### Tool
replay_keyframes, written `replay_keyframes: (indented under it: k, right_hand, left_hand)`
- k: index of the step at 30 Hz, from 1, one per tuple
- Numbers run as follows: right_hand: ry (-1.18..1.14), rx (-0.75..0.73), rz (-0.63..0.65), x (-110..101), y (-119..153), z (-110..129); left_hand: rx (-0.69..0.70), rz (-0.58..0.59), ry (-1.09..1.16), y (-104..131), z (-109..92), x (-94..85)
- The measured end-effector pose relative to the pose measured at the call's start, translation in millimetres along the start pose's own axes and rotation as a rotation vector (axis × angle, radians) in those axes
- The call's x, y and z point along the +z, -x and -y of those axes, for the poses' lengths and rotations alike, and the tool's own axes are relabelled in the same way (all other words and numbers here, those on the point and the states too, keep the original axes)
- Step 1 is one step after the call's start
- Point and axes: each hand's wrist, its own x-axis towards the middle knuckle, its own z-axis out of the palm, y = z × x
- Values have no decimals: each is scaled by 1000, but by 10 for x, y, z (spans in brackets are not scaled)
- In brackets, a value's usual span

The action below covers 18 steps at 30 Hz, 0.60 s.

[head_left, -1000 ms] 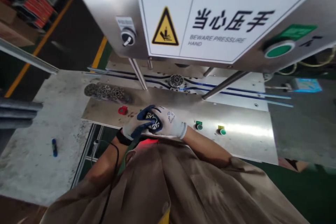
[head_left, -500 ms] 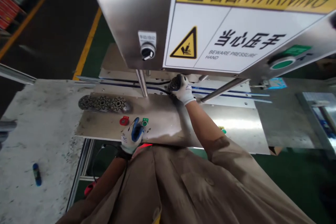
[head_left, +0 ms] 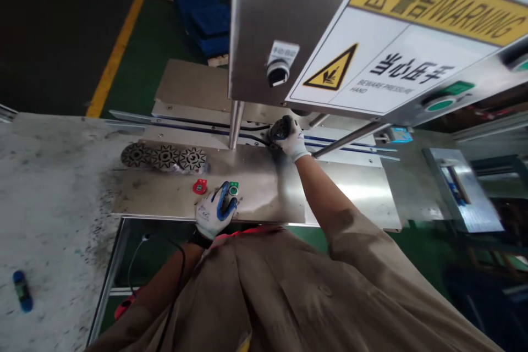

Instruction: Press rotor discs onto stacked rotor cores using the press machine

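Note:
My right hand [head_left: 293, 138], in a white glove, reaches under the press head and wraps round a dark cylindrical motor core [head_left: 280, 129] between the guide rails. The fingers' far side and the core's underside are hidden. My left hand [head_left: 216, 213], in a white glove with a blue palm, is at the front edge of the steel worktop [head_left: 264, 192]. Its fingers are apart, with nothing seen in them, right beside a green push button [head_left: 233, 190]. A red button [head_left: 200, 186] lies just beyond that hand. Several slotted metal cores [head_left: 165, 157] stand in a row to the left.
The press housing [head_left: 259, 22] with its warning label overhangs the rails. Steel posts [head_left: 236, 124] stand either side of my right hand. A blue-capped bottle or tube [head_left: 22, 291] lies on the pale table at left. A metal box-like fixture [head_left: 462, 190] is at right.
The camera view has turned, so the press housing sits further right. My left hand has moved slightly closer to the green button. My right hand stays on the motor core.

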Motion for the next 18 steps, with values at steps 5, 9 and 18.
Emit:
replay_keyframes:
  k: [5, 9, 18]
  right_hand:
    - [55, 268, -92, 125, -10, 277]
    - [42, 212, -36, 126, 46, 334]
    - [-53, -3, 1, -11, -15, -81]
  left_hand:
    - [-42, -49, -33, 7, -51, 37]
    - [-68, -61, -45, 2, -93, 51]
    - [-83, -59, -79, 28, -157, 49]
